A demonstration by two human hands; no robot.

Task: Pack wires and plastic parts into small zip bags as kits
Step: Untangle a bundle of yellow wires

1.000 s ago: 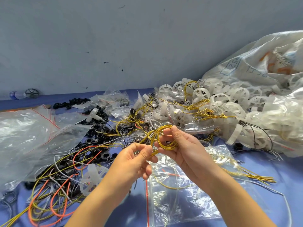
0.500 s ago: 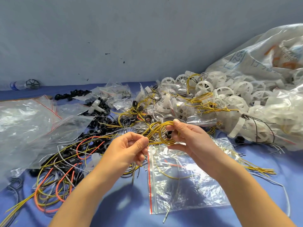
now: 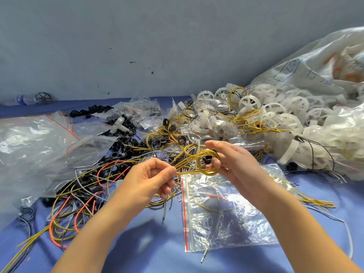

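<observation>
A clear zip bag [image 3: 226, 217] with a red seal strip is noted lying flat on the blue surface [image 3: 157, 253], a few wire pieces inside. Above it, a bundle of yellow wires [image 3: 194, 159] is held off the surface. One end is pinched between thumb and forefinger of the left hand [image 3: 149, 180], and the coiled end is looped round curled fingers of the right hand [image 3: 236, 164]. Loose yellow, orange and grey wires [image 3: 78, 201] are spread at left among black rings [image 3: 126, 146]. White plastic wheels [image 3: 275, 115] are heaped further back at right, beside a large sack [image 3: 315, 71].
</observation>
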